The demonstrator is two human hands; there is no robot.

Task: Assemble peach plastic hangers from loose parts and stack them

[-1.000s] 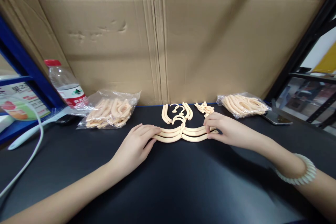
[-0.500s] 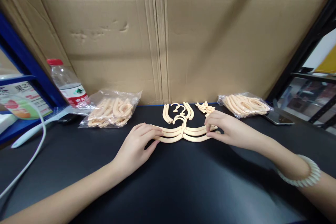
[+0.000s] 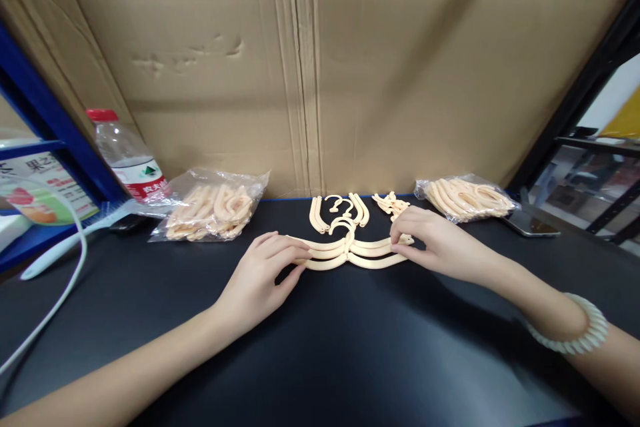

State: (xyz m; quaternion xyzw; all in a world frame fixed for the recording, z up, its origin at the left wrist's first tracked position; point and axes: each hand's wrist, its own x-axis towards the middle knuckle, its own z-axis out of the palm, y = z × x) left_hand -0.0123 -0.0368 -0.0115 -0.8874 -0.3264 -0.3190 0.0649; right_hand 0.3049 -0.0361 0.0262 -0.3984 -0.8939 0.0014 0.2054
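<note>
Cream plastic clothes hangers (image 3: 327, 264), several of them, lie one behind another on the black tabletop with their hooks overlapping at the centre. My left hand (image 3: 267, 265) is closed round their left ends, thumb on the near side and fingers over the top; the tips of those arms are partly hidden. At the opposite side, my right hand (image 3: 425, 239) pinches the right ends between thumb and fingers. Just behind the hangers lie loose hanger arms (image 3: 316, 215) and loose hooks (image 3: 331, 199). A small heap of cream pieces (image 3: 389, 203) sits beyond my right hand.
Clear bags of hanger parts stand at the back left (image 3: 213, 210) and back right (image 3: 465, 197). A red-capped bottle (image 3: 131, 163), a pale blue handle (image 3: 75, 240) and a white cable (image 3: 75, 283) are at left. A phone (image 3: 533, 223) lies right. Cardboard (image 3: 400, 80) closes off the back.
My right thumb and fingers have shifted slightly at the right ends of the hangers. My left hand keeps nearly the same place, and the hangers have hardly moved.
</note>
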